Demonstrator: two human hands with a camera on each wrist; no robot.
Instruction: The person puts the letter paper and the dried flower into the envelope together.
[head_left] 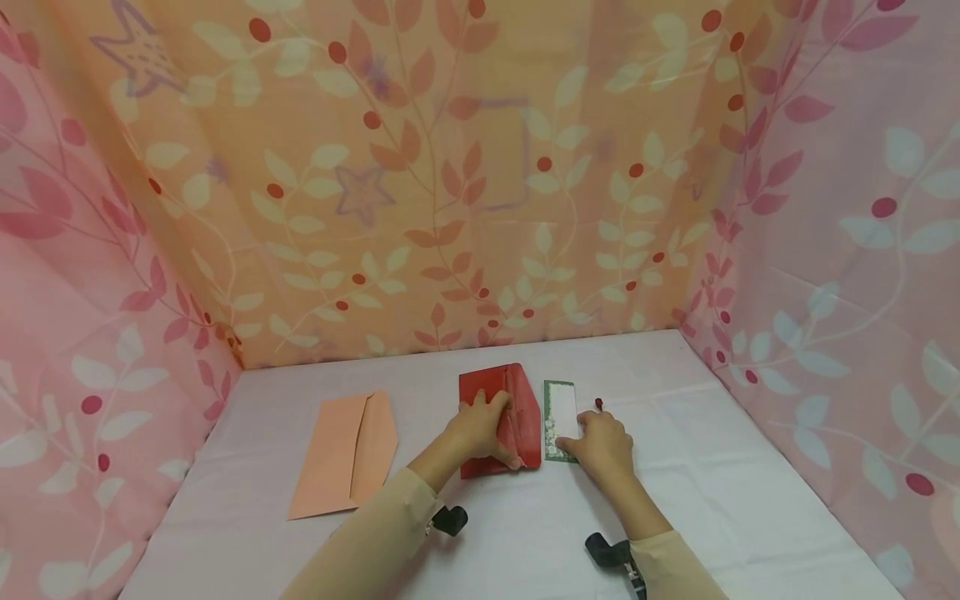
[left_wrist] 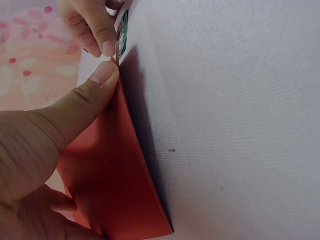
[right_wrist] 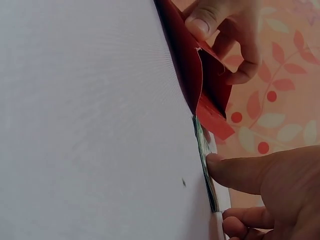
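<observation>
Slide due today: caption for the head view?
Left hand holds an open red envelope, right hand touches a green-bordered card; a peach envelope lies at left.

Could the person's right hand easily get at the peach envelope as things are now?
Probably not easily: the left hand and red envelope lie between the right hand and the peach envelope, and the right hand is on the green-bordered card.
</observation>
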